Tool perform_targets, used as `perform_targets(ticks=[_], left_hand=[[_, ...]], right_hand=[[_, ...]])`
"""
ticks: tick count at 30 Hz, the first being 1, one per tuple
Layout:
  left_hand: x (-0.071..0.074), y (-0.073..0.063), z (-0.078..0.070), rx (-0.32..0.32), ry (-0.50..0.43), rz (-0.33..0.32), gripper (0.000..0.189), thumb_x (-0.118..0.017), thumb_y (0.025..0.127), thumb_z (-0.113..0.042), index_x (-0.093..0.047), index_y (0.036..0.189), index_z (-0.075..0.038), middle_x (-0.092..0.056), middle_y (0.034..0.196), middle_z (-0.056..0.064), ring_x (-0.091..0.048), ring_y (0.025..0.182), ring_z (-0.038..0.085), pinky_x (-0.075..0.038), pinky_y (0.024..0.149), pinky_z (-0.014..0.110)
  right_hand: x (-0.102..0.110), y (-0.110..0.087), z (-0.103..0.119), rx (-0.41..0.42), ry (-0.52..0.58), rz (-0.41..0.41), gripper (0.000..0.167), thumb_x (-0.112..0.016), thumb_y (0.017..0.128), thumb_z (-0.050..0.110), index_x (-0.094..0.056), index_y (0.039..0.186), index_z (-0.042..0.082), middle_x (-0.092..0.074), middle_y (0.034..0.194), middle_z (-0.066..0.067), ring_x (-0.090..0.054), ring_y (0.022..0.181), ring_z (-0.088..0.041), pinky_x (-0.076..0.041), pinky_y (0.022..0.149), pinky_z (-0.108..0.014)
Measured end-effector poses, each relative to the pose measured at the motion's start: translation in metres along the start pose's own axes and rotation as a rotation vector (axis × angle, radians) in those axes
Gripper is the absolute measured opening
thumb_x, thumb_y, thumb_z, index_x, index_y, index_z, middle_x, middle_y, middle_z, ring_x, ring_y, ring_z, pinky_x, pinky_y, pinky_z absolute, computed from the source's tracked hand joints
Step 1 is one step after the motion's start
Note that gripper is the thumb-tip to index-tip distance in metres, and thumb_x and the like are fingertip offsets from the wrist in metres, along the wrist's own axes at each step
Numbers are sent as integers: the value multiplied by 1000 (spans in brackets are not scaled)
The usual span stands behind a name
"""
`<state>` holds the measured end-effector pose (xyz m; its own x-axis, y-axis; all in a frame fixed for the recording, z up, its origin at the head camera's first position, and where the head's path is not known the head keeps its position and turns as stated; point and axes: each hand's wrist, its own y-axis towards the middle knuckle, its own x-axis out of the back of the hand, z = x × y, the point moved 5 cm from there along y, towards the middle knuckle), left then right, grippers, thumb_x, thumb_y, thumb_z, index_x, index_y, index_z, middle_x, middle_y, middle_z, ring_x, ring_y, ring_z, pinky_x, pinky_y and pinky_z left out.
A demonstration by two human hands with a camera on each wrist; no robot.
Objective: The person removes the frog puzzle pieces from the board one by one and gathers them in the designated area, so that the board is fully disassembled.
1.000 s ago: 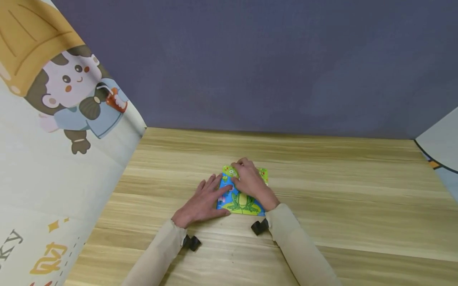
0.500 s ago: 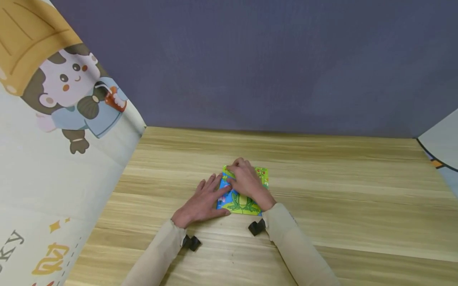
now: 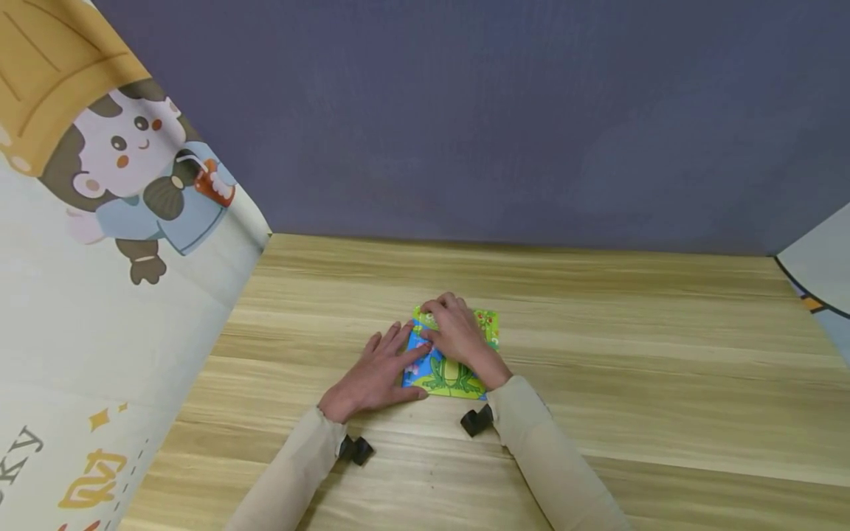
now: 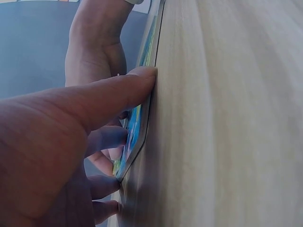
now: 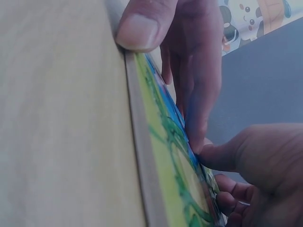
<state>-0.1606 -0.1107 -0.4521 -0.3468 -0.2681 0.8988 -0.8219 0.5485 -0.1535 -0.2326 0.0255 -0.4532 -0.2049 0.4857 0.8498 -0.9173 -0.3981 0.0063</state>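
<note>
A flat, bright board with a green frog picture (image 3: 450, 375) lies on the table; thin seams across it look like those of a jigsaw puzzle. My left hand (image 3: 375, 372) rests at its left side with the fingers spread. In the left wrist view, the left thumb (image 4: 128, 87) touches the near edge, and the left index finger (image 5: 201, 104) reaches onto the board in the right wrist view. Over the upper part bends my right hand (image 3: 458, 333), thumb and curled fingertips on the surface near the top left corner. Whether they pinch a loose piece is hidden.
The wooden table (image 3: 631, 369) stretches around the board on all sides. Behind it rises a dark blue-grey panel (image 3: 505, 125). A white panel with a cartoon figure (image 3: 142, 173) borders the left, and another pale panel (image 3: 823, 258) the right.
My right hand has shifted slightly left toward the board's top left corner, baring more of the upper right part. The left hand and the board have stayed in place.
</note>
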Motion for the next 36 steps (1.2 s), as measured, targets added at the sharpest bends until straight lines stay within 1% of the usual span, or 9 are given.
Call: perform_targets(ticks=[12,16,20,22,24,27,32,36], left_hand=[[0,-1,0,10,14,0,75,-69,90,-50,-41,154,-22,-12,168,21,-11,156,45,-16,122,68],[-1,-1,0,10,21,-1,75,-69,90,-50,-41,154,-22,-12,168,21,-11,156,45,-16,122,67],[-1,-1,-1,12,22,2,74,-68,91,-51,-42,154,-22,-11,169,20,-11,156,45,-16,122,67],[-1,0,-1,15,20,5,74,-68,91,-51,-42,153,-22,-11,169,19,-10,156,44,-15,122,67],[-1,0,-1,19,16,8,73,-68,91,-50,-42,153,-22,-10,169,19,-10,156,44,-14,123,67],[-1,0,-1,22,13,10,73,-68,91,-50,-43,153,-22,-10,169,19,-10,156,44,-14,123,66],[-1,1,0,17,18,6,72,-68,91,-50,-43,153,-22,-12,169,20,-11,156,45,-16,122,67],[-1,1,0,14,17,2,72,-68,91,-50,-44,153,-21,-12,168,20,-12,156,45,-16,122,67]], right_hand=[[4,-1,0,10,89,-36,41,-75,89,24,-64,127,13,-60,124,-13,-54,112,-29,-49,96,-44],[7,-2,0,22,127,-41,36,-72,92,22,-66,126,13,-60,121,-13,-55,111,-29,-50,96,-45],[10,-3,-1,45,192,-36,31,-68,95,15,-66,125,12,-59,120,-14,-57,108,-28,-51,96,-46],[11,-3,-2,58,222,-28,30,-65,96,10,-67,126,11,-58,120,-15,-58,104,-26,-52,93,-44],[13,-4,-3,65,258,-21,31,-63,96,5,-67,127,10,-58,118,-15,-57,97,-23,-53,88,-40],[16,-4,-4,67,308,-11,33,-59,97,1,-68,127,10,-59,114,-14,-55,89,-20,-50,81,-34],[18,-2,-9,53,355,-24,32,-59,96,0,-70,125,11,-65,106,-11,-54,82,-17,-46,73,-27],[18,-1,-14,48,366,-51,28,-62,95,1,-70,121,9,-68,104,-11,-56,79,-15,-46,71,-24]])
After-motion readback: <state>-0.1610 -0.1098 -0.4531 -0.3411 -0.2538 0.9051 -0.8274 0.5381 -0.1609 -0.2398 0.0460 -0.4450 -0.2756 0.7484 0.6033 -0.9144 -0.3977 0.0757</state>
